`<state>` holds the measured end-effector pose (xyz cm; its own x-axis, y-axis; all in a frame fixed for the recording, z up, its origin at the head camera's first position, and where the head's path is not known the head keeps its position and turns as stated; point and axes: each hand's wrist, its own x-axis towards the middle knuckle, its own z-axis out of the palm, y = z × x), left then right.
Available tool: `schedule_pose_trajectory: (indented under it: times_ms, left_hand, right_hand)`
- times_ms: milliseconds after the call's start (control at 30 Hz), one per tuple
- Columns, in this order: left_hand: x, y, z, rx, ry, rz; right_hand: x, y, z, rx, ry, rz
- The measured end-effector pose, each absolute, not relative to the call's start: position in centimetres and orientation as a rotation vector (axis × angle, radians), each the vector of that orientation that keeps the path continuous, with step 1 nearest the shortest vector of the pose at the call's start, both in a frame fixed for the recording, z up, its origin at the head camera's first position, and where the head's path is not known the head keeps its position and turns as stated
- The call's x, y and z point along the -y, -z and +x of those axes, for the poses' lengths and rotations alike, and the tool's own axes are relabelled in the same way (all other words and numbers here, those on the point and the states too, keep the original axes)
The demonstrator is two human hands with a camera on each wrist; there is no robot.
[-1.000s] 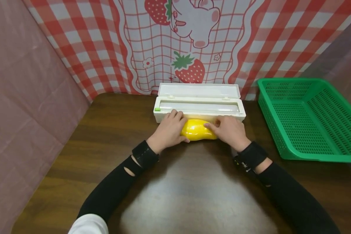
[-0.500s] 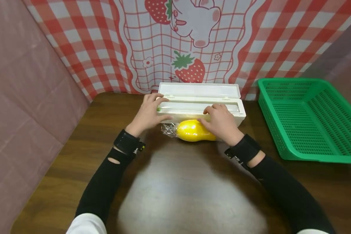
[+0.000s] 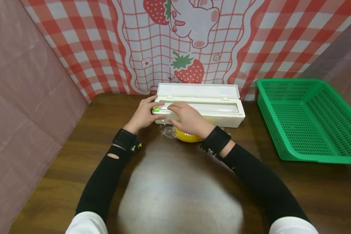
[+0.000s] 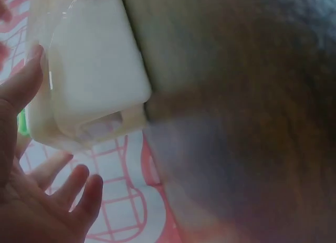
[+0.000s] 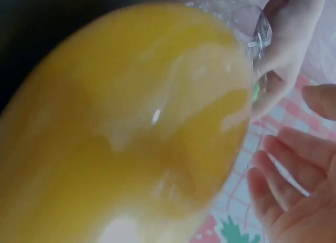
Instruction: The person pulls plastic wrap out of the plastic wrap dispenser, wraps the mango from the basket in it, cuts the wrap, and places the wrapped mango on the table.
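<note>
A white cling film dispenser point(image 3: 222, 122) stands at the back of the table, its lid point(image 3: 197, 91) raised. My left hand point(image 3: 142, 113) holds its left end, thumb at the front edge and fingers beyond the end; the left wrist view shows this thumb point(image 4: 29, 77) up close. A green slide cutter point(image 3: 156, 109) sits by those fingers. Fingers loosely bent, my right hand point(image 3: 188, 120) hovers over the dispenser's left front part. Beneath it lies a smooth yellow gourd-like thing point(image 3: 188, 136) wrapped in clear film point(image 3: 168, 131), partly hidden by the hand. It fills much of the right wrist view.
To the right stands a green plastic basket point(image 3: 286, 143) with perforated walls. A red-and-white checked cloth point(image 3: 96, 48) hangs behind the brown wooden table point(image 3: 175, 195). Pinkish cloth point(image 3: 26, 113) hangs on the left.
My left hand has left the wrapped yellow thing and moved to the dispenser's left end. The right hand has let go of it too and slid left along the dispenser's front.
</note>
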<state>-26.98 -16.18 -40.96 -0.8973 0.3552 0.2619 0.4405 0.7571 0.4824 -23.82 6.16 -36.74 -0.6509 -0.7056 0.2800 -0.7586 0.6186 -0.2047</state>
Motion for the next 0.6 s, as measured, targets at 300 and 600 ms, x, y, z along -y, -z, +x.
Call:
schedule_pose_trajectory:
  times_ms: [300,600]
  left_hand:
    - [16.2,41.6,-27.1,2.718,0.895,-0.624]
    - [16.0,41.4,-26.9,2.771,0.903,-0.442]
  right_hand:
    - [-3.0,37.4,-24.6,2.589,-0.431,1.41]
    - [-1.5,38.1,-25.0,2.579,-0.312,1.404]
